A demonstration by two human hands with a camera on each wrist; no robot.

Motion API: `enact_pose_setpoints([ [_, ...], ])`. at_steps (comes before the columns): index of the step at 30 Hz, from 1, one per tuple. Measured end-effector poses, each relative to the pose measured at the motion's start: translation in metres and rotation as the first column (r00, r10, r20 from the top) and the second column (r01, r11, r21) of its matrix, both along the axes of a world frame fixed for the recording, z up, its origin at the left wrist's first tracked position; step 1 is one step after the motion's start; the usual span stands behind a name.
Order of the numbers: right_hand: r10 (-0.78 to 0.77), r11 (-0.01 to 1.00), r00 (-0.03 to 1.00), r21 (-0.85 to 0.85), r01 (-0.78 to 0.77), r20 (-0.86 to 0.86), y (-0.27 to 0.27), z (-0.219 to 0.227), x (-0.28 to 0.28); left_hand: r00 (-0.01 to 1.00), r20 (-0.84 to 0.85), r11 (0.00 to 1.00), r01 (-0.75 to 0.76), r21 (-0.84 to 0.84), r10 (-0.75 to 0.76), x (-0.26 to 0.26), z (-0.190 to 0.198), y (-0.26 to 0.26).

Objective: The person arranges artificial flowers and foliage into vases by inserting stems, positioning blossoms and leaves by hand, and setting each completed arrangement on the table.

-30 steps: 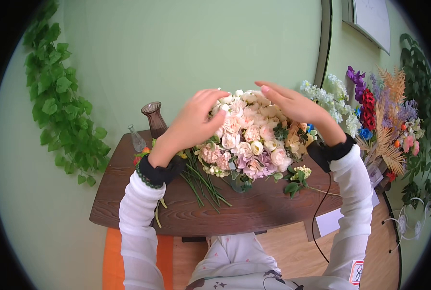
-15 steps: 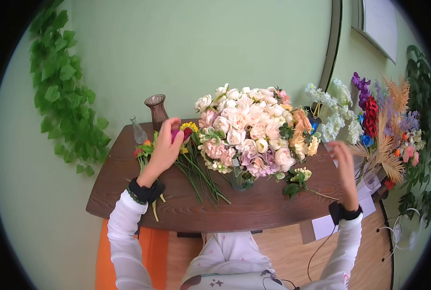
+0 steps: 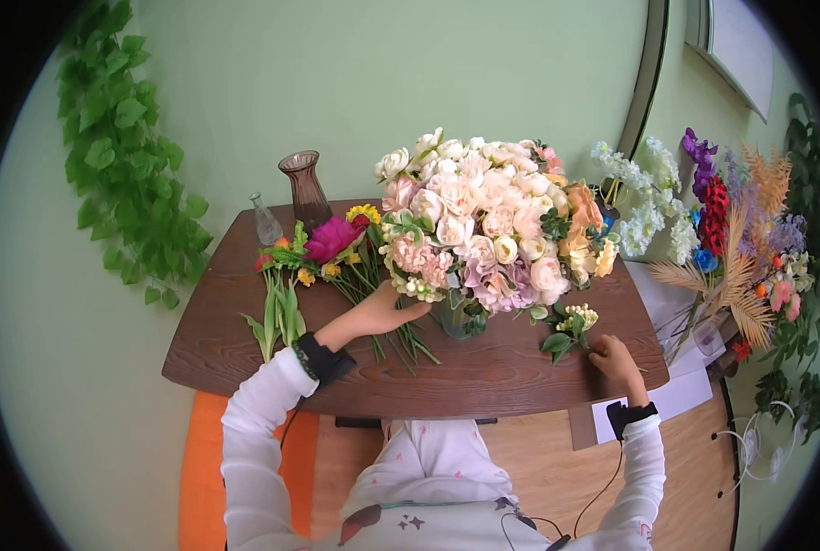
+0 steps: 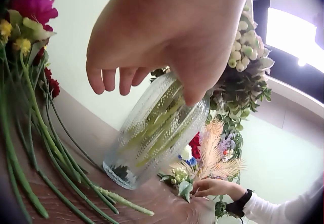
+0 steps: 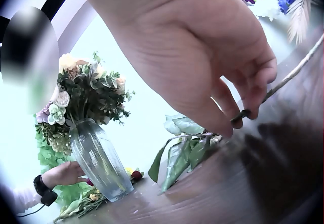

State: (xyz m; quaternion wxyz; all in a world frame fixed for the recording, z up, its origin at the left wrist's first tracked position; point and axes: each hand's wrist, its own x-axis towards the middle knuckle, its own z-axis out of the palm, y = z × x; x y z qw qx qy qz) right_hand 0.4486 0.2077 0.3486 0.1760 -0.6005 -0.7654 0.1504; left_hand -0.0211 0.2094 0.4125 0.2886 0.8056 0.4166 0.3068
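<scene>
A large bouquet of pale pink, white and peach flowers (image 3: 492,211) stands in a clear textured glass vase (image 4: 152,133) at mid-table. My left hand (image 3: 378,312) is at the vase's left side, fingers extended and thumb out; in the left wrist view the thumb overlaps the glass near its upper part. To the right of the vase, my right hand (image 3: 617,361) pinches the thin stem of a white-berry sprig (image 3: 577,320) between thumb and fingertips, low over the wood. The sprig's green leaves (image 5: 179,158) point toward the vase in the right wrist view.
Loose flowers with long green stems, including a magenta bloom (image 3: 331,241), lie on the table (image 3: 483,381) at the left. Behind them stand a small clear bottle (image 3: 265,222) and a purple glass vase (image 3: 307,188). More colourful flowers (image 3: 715,230) stand at the right.
Both hands have come away from the top of the bouquet. My left hand has moved out, then down beside the vase; my right has come down to the sprig and taken its stem.
</scene>
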Motion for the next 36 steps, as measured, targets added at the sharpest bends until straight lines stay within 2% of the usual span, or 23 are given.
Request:
enact_pose_setpoints([
  [1,0.001,1.0,1.0,0.013,-0.001,0.024,0.001,-0.003,0.001,0.999,0.042,0.997,-0.004,0.077,0.0,0.008,-0.004,0.0],
  [5,-0.022,0.999,0.996,0.046,0.017,0.09,0.004,-0.007,0.002,0.998,0.051,0.999,0.033,0.025,-0.034,0.025,-0.016,0.013],
  [8,-0.107,0.993,0.988,0.07,0.099,0.111,-0.001,-0.005,0.0,1.0,-0.004,0.998,-0.014,0.066,0.015,0.032,-0.021,0.021],
  [10,-0.126,0.989,0.982,0.095,0.113,0.144,-0.003,-0.002,0.001,0.998,-0.032,0.986,-0.045,0.158,0.05,0.034,-0.026,0.027],
  [12,-0.147,0.985,0.974,0.119,0.127,0.175,-0.007,-0.001,0.0,0.998,-0.036,0.987,-0.04,0.157,0.046,0.036,-0.027,0.032],
  [14,-0.16,0.977,0.985,0.153,0.148,0.068,-0.011,0.001,-0.001,0.998,-0.038,0.987,-0.036,0.154,0.042,0.042,-0.026,0.041],
  [18,-0.185,0.95,0.983,0.258,0.178,0.003,-0.018,0.006,-0.004,0.998,-0.042,0.987,-0.03,0.155,0.037,0.043,-0.022,0.057],
  [20,-0.175,0.932,0.981,0.305,0.194,-0.088,-0.021,0.008,-0.004,0.998,-0.044,0.987,-0.027,0.158,0.034,0.043,-0.022,0.062],
  [24,-0.194,0.899,0.976,0.38,0.217,-0.098,-0.026,0.008,0.001,0.998,-0.053,0.986,-0.026,0.166,0.035,0.038,-0.023,0.07],
  [26,-0.169,0.857,0.98,0.475,0.2,-0.107,-0.029,0.01,0.001,0.998,-0.056,0.986,-0.026,0.167,0.036,0.036,-0.024,0.071],
  [30,-0.194,0.833,0.972,0.5,0.235,-0.132,-0.035,0.015,-0.004,0.998,-0.061,0.985,-0.02,0.17,0.031,0.024,-0.03,0.07],
  [36,-0.106,0.774,0.985,0.609,0.17,-0.139,-0.041,0.019,-0.008,0.998,-0.063,0.984,-0.01,0.179,0.021,0.019,-0.035,0.08],
])
